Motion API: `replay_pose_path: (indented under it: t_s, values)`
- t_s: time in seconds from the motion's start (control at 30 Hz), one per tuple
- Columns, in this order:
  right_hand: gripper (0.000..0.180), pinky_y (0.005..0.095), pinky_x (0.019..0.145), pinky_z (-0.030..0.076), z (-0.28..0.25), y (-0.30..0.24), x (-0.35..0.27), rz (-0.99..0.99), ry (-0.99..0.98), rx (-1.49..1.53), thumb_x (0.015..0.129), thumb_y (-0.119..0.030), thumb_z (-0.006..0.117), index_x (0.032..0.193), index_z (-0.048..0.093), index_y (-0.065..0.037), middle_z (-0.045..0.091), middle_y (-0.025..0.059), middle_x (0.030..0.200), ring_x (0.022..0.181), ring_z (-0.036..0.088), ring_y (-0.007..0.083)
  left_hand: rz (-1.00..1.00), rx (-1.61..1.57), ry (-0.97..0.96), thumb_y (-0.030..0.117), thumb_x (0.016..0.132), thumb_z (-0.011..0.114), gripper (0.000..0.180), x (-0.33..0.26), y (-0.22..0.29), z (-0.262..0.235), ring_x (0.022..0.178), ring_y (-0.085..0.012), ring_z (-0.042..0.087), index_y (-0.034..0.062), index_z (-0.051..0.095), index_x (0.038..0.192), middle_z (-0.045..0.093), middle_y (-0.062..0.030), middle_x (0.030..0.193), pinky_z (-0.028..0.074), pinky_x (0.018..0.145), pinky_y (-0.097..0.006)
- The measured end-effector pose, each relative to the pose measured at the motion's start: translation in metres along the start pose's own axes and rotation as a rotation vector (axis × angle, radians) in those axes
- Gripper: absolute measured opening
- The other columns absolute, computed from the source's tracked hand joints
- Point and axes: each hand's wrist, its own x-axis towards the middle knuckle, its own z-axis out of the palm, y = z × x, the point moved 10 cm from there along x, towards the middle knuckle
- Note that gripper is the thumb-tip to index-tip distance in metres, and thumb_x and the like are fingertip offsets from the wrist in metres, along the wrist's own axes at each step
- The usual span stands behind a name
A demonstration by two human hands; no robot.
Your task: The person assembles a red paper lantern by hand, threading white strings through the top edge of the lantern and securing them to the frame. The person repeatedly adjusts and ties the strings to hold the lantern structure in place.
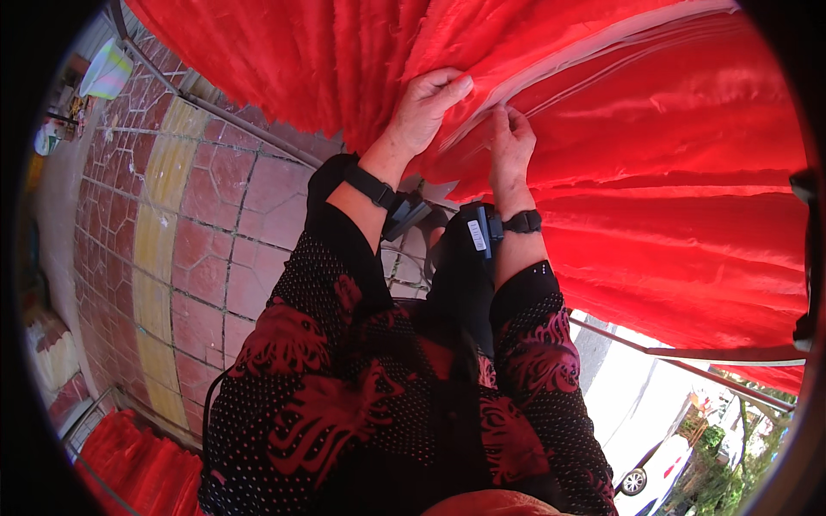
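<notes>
Wide, gathered red cloth (pixel 662 228) hangs in folds in front of me. A pale whitish edge (pixel 564 64) runs slantwise across it, from between my hands to the upper right. My left hand (pixel 422 110) is closed on the red cloth just left of this edge, with its thumb lying on top and its other fingertips partly hidden. On the other side, my right hand (pixel 513 144) pinches the edge between thumb and forefinger, a short way from the left hand. Both wrists carry black straps with small dark devices.
Thin metal rails (pixel 232 129) run below the cloth on the left and another rail (pixel 680 353) at the lower right. Reddish paving (pixel 206 249) with a yellow strip lies left. A pale bucket (pixel 107 70) stands far left; more red cloth (pixel 138 469) hangs lower left. A white car (pixel 650 477) is outside.
</notes>
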Motion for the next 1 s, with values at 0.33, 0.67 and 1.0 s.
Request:
replay_pose_path:
  t_s: [0.33,0.67,1.0]
  values:
    - [0.014,0.0232,0.076,0.049,-0.007,-0.008,-0.017,-0.010,0.057,0.346,0.095,-0.011,0.060,0.101,0.063,0.002,0.067,0.0043,0.089,0.080,0.061,0.0099,0.039,0.003,0.065,0.013,0.096,0.062,0.012,0.000,0.008,-0.004,0.085,-0.0048,0.058,0.0020,0.067,0.098,0.066,0.0014,0.091,0.046,0.080,-0.021]
    - [0.012,0.0207,0.077,0.049,-0.003,0.000,-0.023,0.046,-0.057,0.533,0.097,-0.012,0.059,0.104,0.061,-0.003,0.068,0.0031,0.098,0.086,0.062,0.0088,0.020,-0.036,0.065,0.012,0.096,0.061,0.011,-0.001,0.005,-0.006,0.084,-0.0040,0.056,0.0024,0.066,0.098,0.064,0.0023,0.090,0.044,0.079,-0.020]
    - [0.008,0.0185,0.074,0.045,-0.003,-0.006,-0.033,-0.025,-0.110,0.549,0.097,-0.012,0.059,0.105,0.059,-0.010,0.068,0.0007,0.108,0.091,0.059,0.0043,-0.008,-0.056,0.057,0.009,0.095,0.061,0.010,-0.002,0.002,-0.005,0.085,-0.0032,0.056,0.0025,0.066,0.100,0.064,0.0030,0.092,0.044,0.079,-0.019]
